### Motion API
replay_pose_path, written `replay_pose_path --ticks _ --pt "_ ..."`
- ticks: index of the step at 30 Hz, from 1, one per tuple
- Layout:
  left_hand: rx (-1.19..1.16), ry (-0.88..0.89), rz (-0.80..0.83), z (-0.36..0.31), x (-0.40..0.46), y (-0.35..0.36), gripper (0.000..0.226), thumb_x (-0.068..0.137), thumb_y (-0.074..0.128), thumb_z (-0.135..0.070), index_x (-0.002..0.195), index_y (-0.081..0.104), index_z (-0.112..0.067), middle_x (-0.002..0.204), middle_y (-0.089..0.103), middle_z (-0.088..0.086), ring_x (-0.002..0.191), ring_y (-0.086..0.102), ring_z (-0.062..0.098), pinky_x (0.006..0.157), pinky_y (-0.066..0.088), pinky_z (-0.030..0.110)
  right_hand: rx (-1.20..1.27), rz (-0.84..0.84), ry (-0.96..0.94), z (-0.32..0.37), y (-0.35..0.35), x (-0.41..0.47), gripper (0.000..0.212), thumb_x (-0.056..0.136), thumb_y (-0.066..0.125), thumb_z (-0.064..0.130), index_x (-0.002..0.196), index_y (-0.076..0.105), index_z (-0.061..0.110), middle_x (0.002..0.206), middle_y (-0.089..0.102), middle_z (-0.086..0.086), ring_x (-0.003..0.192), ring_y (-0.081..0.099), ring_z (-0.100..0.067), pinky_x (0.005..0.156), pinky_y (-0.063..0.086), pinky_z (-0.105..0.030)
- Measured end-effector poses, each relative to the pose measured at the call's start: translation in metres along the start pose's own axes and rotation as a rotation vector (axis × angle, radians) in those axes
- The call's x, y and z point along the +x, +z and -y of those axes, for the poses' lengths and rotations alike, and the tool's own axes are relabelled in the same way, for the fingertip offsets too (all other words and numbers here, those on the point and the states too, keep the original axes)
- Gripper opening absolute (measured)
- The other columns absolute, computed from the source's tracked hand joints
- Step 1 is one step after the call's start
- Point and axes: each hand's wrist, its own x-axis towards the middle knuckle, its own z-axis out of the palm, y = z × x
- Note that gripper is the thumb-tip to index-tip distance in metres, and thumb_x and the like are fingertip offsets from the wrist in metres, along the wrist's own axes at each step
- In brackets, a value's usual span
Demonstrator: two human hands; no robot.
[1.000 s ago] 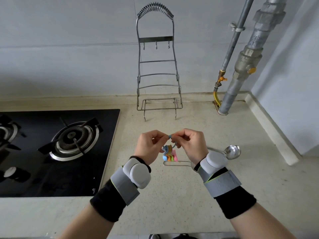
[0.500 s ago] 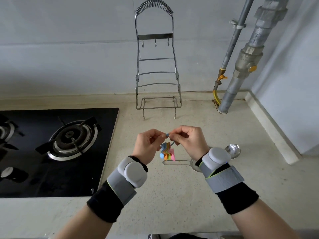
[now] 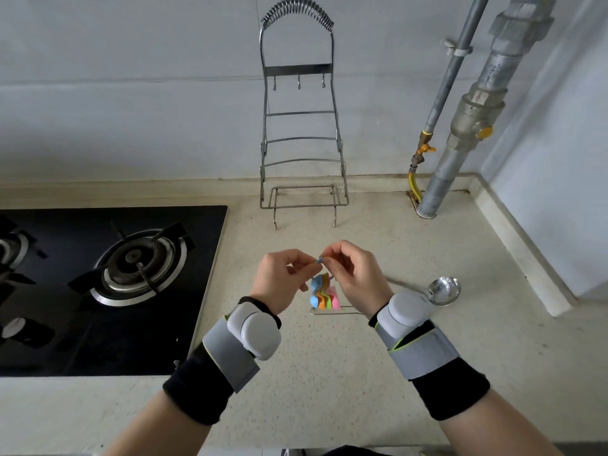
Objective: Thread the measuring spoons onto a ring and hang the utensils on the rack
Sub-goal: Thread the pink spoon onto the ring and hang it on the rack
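Both hands meet above the counter (image 3: 329, 373): the left hand (image 3: 279, 281) and right hand (image 3: 353, 278) pinch a small blue ring (image 3: 319, 259) between fingertips, coloured measuring spoons (image 3: 324, 295) dangling beneath. A metal ladle (image 3: 442, 290) lies on the counter just right. The wire rack (image 3: 301, 133) stands behind, hooks bare.

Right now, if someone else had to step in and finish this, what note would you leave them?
Left hand and right hand: both pinch the ring above the counter, with the coloured spoons hanging from it.
Whether the ring is closed can't be seen.
A metal scoop and a wire utensil lie on the counter by the right wrist.
The rack stands at the wall, hooks bare.
Left: close the ring if open, then hang everything.
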Motion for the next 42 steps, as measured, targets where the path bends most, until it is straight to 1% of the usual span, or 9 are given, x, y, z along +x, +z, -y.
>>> replay_pose_path --ticks 3,6,12,24,31,33,35,38,42 --pt "-0.032 -0.010 -0.055 0.002 -0.003 -0.001 0.019 0.074 0.070 -0.012 0.060 0.065 -0.023 0.041 0.060 -0.015 0.036 0.051 -0.002 0.040 0.036 0.003 0.014 0.050 0.025 -0.002 -0.001 0.000 0.016 0.087 0.056 0.014 0.080 0.060 0.028 0.072 0.061 0.012 0.064 0.055 0.000 0.062 0.047 -0.016" --pt "-0.056 0.002 -0.070 0.001 -0.005 0.000 0.018 0.070 0.073 -0.013 0.059 0.065 -0.024 0.052 0.064 -0.012 0.038 0.053 0.000 0.044 0.042 0.006 0.029 0.048 0.025 -0.001 -0.002 0.001 0.012 0.086 0.058 0.010 0.081 0.061 0.020 0.071 0.061 0.012 0.063 0.056 0.002 0.061 0.046 -0.012" --pt "-0.050 0.017 -0.029 -0.001 -0.004 -0.002 0.017 0.071 0.073 -0.017 0.060 0.064 -0.027 0.053 0.064 -0.012 0.043 0.057 -0.002 0.048 0.046 0.007 0.102 0.034 0.061 0.003 -0.002 0.000 0.028 0.086 0.056 0.004 0.072 0.058 0.028 0.066 0.058 0.008 0.057 0.052 0.004 0.058 0.043 -0.010" --pt "0.006 0.128 0.031 0.003 -0.006 -0.005 0.018 0.077 0.067 -0.013 0.070 0.062 -0.029 0.065 0.065 -0.009 0.053 0.061 -0.004 0.054 0.048 0.005 0.164 -0.036 0.076 0.002 -0.001 -0.001 0.028 0.083 0.060 0.003 0.066 0.062 0.026 0.060 0.056 0.009 0.052 0.047 0.003 0.054 0.039 -0.008" --pt "-0.230 0.209 -0.141 -0.027 0.027 -0.028 0.023 0.079 0.063 -0.005 0.069 0.059 -0.025 0.052 0.066 -0.019 0.050 0.061 -0.004 0.049 0.047 0.007 0.089 -0.009 -0.115 0.055 -0.011 0.054 0.013 0.084 0.060 0.003 0.078 0.060 0.015 0.064 0.055 0.012 0.053 0.050 0.006 0.056 0.040 -0.006" --pt "-0.248 0.249 -0.165 -0.040 0.041 -0.039 0.022 0.080 0.062 -0.005 0.069 0.059 -0.024 0.052 0.066 -0.021 0.050 0.061 -0.003 0.050 0.049 0.008 0.124 0.002 -0.113 0.068 -0.015 0.074 0.014 0.084 0.059 0.004 0.077 0.059 0.015 0.066 0.055 0.009 0.056 0.050 0.002 0.059 0.042 -0.012" --pt "-0.272 0.260 -0.176 -0.052 0.054 -0.048 0.023 0.080 0.061 -0.004 0.068 0.059 -0.023 0.049 0.065 -0.020 0.048 0.060 -0.003 0.050 0.050 0.010 0.144 0.032 -0.089 0.079 -0.018 0.092 0.021 0.086 0.058 0.004 0.071 0.057 0.020 0.065 0.053 0.006 0.057 0.047 -0.005 0.059 0.041 -0.018" --pt "-0.276 0.258 -0.168 -0.070 0.074 -0.059 0.023 0.081 0.059 -0.001 0.067 0.058 -0.019 0.047 0.062 -0.014 0.045 0.058 -0.003 0.051 0.054 0.014 0.185 0.092 -0.066 0.091 -0.021 0.116 0.026 0.088 0.052 0.002 0.069 0.053 0.020 0.062 0.047 0.002 0.054 0.043 -0.011 0.051 0.039 -0.016" --pt "-0.299 0.231 -0.142 -0.091 0.100 -0.073 0.019 0.082 0.058 -0.001 0.068 0.057 -0.013 0.060 0.052 0.002 0.043 0.057 -0.002 0.051 0.054 0.012 0.315 0.095 -0.015 0.101 -0.024 0.147 0.023 0.088 0.053 0.003 0.069 0.054 0.016 0.061 0.046 -0.001 0.050 0.043 -0.011 0.047 0.038 -0.017"
